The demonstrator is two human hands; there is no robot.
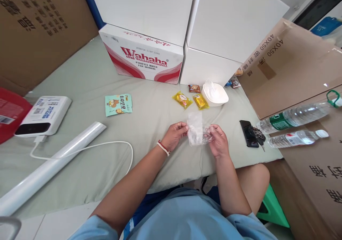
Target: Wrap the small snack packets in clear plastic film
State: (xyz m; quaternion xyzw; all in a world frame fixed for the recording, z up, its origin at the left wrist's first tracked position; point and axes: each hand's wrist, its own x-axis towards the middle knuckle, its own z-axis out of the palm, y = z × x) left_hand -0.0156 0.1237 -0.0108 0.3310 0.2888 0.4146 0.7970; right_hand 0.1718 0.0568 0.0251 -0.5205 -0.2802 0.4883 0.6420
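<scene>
1. One plastic bag (pixel 195 128) is stretching over the table (pixel 149 120).
2. Left hand (pixel 174 136) is pinching one edge; right hand (pixel 219 140) is gripping the crinkled end.
3. Light, even tension is probably suiting such thin plastic.
4. Beyond, two yellow snacks (pixel 182 100) are lying near a white bowl (pixel 219 100).

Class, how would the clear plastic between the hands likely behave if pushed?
The clear plastic would probably fold rather than stay stiff, since it looks thin and crumpled. It is likely light too, being see-through with little visible bulk.
</scene>
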